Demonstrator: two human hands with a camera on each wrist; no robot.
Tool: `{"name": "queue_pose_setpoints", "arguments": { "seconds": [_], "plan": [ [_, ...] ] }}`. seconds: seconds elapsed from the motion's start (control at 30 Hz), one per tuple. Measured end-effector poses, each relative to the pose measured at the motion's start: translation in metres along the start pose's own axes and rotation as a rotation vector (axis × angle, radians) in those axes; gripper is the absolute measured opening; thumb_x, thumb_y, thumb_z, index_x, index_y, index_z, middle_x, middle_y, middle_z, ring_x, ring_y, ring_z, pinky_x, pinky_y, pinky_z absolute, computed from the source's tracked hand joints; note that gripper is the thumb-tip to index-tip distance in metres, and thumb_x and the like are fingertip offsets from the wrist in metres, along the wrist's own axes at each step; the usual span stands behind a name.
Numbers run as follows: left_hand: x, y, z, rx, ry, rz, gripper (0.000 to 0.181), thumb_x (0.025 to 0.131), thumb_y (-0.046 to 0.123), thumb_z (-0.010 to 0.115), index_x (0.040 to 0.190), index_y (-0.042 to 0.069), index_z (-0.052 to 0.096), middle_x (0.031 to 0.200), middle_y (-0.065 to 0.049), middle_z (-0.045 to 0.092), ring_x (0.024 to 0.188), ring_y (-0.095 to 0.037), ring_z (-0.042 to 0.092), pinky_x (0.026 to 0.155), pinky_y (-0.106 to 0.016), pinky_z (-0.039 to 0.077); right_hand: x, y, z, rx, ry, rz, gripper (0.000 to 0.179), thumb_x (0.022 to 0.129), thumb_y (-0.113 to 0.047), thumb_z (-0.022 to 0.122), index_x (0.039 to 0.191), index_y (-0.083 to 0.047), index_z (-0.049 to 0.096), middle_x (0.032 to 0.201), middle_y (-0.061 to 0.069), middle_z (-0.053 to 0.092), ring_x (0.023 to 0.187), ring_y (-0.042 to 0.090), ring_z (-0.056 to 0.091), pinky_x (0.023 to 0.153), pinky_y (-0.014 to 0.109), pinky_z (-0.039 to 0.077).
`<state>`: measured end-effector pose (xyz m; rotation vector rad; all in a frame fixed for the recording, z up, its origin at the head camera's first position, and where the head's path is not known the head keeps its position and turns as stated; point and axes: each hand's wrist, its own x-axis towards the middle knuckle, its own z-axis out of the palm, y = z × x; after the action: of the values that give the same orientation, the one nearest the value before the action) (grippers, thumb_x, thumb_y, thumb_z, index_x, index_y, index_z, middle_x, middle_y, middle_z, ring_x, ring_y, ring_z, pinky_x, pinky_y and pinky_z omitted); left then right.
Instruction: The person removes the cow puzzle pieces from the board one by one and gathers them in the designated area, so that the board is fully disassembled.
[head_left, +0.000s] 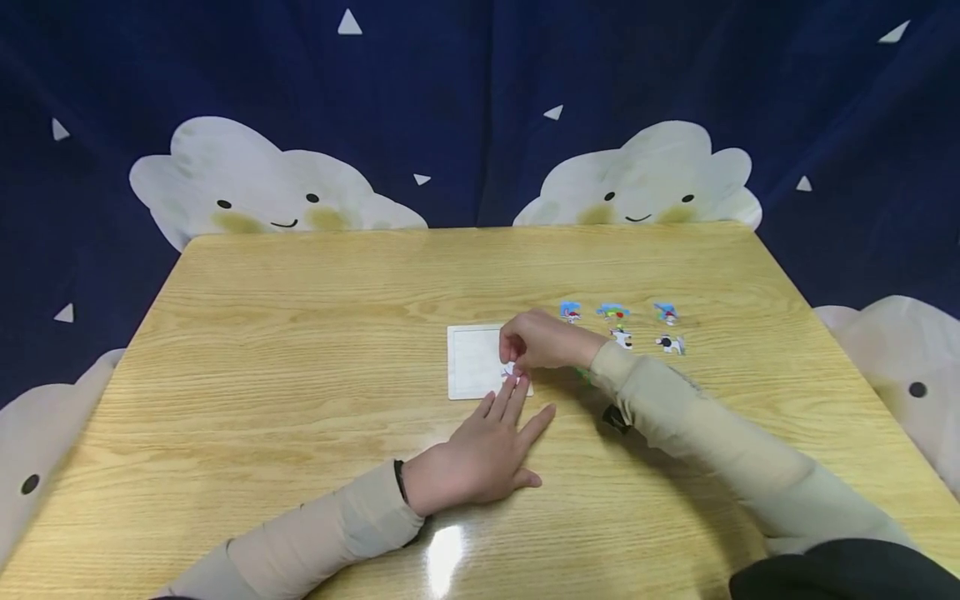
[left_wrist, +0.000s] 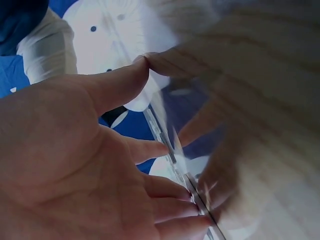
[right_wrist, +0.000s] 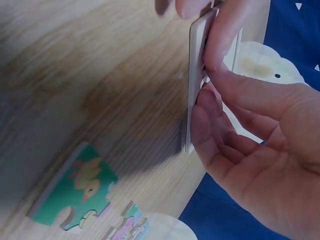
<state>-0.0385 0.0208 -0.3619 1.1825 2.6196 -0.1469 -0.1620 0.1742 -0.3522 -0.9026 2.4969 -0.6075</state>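
A white puzzle tray (head_left: pixel 468 367) lies flat on the table in the head view. Over its lower right corner, my right hand (head_left: pixel 551 342) pinches a small white and purple puzzle piece (head_left: pixel 510 373) between thumb and finger. Seen from the right wrist, the fingers of that hand hide most of the piece, close against the tray (right_wrist: pixel 196 65). My left hand (head_left: pixel 483 454) comes from the near side with its fingers straight and spread, fingertips right at the tray's near edge and the piece. From the left wrist, that palm (left_wrist: pixel 100 165) holds nothing.
Several loose puzzle pieces lie right of the tray, among them a blue-topped one (head_left: pixel 665 313) and a dog piece (head_left: pixel 670 343). A green piece with a yellow duck (right_wrist: pixel 82 185) lies near my right hand. Behind the wooden table (head_left: pixel 315 333) hangs a dark blue curtain (head_left: pixel 450 83).
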Motion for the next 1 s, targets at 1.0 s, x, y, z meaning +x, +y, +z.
{"name": "queue_pose_setpoints", "arguments": {
  "seconds": [1.0],
  "plan": [
    [-0.020, -0.007, 0.009, -0.053, 0.008, 0.037, 0.081, 0.096, 0.059, 0.047, 0.158, 0.016, 0.018, 0.159, -0.027, 0.007, 0.148, -0.037, 0.008, 0.115, -0.042, 0.023, -0.038, 0.012, -0.039, 0.251, 0.050, 0.195, 0.015, 0.078, 0.002, 0.079, 0.085, -0.002, 0.066, 0.076, 0.005, 0.063, 0.068, 0.016, 0.061, 0.070, 0.041, 0.056]
  ]
}}
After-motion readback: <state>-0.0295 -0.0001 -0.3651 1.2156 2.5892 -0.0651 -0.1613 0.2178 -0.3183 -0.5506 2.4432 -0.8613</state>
